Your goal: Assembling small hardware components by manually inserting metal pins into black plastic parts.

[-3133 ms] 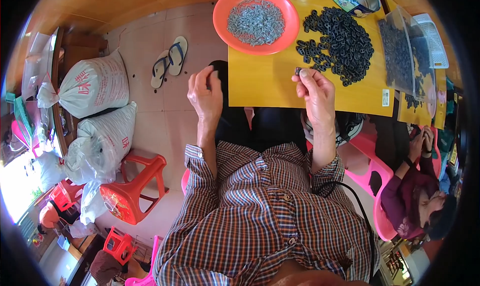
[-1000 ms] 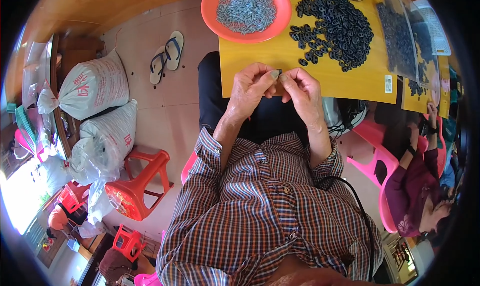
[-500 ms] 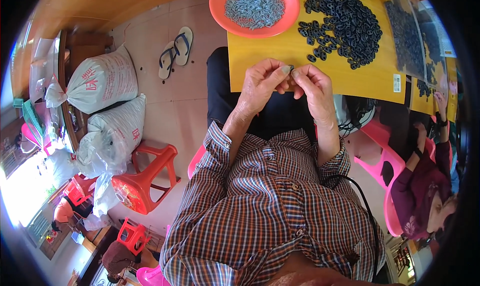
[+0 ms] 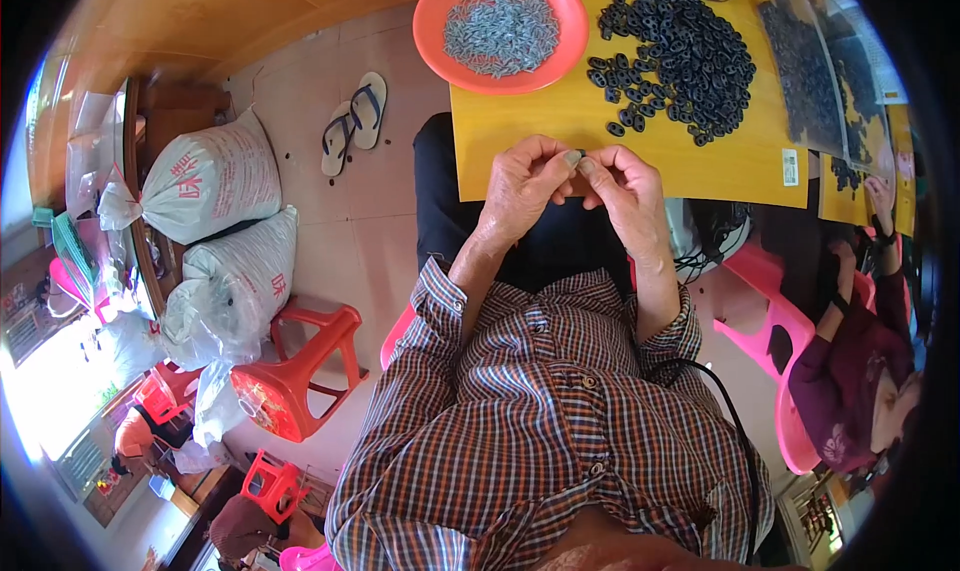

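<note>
My left hand (image 4: pixel 524 186) and my right hand (image 4: pixel 628 189) meet fingertip to fingertip just over the near edge of the yellow table (image 4: pixel 700 171). Both are closed in a pinch around a small dark piece (image 4: pixel 582 153), mostly covered by the fingers. Beyond them on the table lies a heap of small black oval pieces with holes (image 4: pixel 695 56), with several loose ones at its left side. Left of the heap stands an orange-red bowl (image 4: pixel 430 46) holding many small grey metal pins or screws (image 4: pixel 500 31), too small to tell which.
A clear plastic container (image 4: pixel 795 71) with black pieces stands on the table's right. A co-worker in a maroon top (image 4: pixel 835 401) sits at right on a pink chair (image 4: pixel 765 301). At left are white sacks (image 4: pixel 215 176), a red stool (image 4: pixel 300 371) and flip-flops (image 4: pixel 368 111).
The whole view has shifted a little, so the table, bowl and sacks appear slightly lower. My hands stay together, pinching the small dark piece, with slight finger movement.
</note>
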Tool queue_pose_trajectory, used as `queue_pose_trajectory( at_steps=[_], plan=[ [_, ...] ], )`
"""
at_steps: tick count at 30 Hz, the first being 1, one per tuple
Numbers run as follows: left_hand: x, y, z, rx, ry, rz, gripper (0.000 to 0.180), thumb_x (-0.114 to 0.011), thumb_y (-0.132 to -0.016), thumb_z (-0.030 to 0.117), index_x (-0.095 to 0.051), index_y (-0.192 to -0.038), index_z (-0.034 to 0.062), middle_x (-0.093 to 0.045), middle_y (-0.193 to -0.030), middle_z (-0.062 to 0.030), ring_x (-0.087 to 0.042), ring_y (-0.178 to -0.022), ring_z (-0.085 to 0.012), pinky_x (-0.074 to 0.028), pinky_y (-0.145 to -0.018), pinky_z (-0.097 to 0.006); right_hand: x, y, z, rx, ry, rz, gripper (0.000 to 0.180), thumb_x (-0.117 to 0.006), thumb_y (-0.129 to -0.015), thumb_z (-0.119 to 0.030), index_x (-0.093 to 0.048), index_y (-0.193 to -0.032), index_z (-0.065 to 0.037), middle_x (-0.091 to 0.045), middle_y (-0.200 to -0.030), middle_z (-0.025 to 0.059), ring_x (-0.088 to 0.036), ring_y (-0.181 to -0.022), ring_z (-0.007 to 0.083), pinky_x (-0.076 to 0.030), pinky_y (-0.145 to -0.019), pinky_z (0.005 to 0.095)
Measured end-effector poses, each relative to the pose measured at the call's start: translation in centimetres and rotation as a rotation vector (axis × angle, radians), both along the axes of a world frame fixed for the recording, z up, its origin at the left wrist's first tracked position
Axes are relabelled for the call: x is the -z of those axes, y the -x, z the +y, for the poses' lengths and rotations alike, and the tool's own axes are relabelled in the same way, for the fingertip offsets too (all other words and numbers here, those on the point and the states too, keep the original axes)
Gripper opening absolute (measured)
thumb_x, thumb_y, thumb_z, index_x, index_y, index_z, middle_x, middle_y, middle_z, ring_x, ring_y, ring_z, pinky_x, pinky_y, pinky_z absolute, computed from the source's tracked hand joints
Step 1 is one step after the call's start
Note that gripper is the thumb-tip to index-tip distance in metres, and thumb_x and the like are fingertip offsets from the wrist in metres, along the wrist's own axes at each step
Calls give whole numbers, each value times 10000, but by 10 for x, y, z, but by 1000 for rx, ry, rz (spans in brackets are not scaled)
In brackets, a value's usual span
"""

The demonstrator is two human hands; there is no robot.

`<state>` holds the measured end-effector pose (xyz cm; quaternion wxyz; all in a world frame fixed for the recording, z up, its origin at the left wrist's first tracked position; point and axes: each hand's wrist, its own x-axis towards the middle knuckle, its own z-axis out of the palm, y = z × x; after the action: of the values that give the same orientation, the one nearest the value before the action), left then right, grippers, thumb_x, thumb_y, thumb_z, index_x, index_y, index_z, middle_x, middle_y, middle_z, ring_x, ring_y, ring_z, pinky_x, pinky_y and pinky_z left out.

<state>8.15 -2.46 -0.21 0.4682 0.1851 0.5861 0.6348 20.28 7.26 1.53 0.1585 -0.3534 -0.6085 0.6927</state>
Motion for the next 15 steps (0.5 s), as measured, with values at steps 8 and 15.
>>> queue_pose_trajectory(
  at_steps=[8,15],
  plan=[
    [7,-3,2,-7,-28,30,165,-611,-907,120,-620,-949,-39,-607,-699,-29,-547,-590,-67,-462,-555,-201,4,-4,2,-11,-18,-2,148,-605,-923,-149,-599,-890,-5,-609,-735,16,-527,-569,62,-432,-516,190],
    [6,-4,5,8,-47,3,164,-616,-903,110,-612,-962,-43,-602,-688,-22,-542,-584,-60,-455,-548,-193,6,-4,0,51,-54,1,143,-603,-922,-137,-603,-923,7,-619,-770,26,-550,-619,58,-455,-534,197]
  ],
)
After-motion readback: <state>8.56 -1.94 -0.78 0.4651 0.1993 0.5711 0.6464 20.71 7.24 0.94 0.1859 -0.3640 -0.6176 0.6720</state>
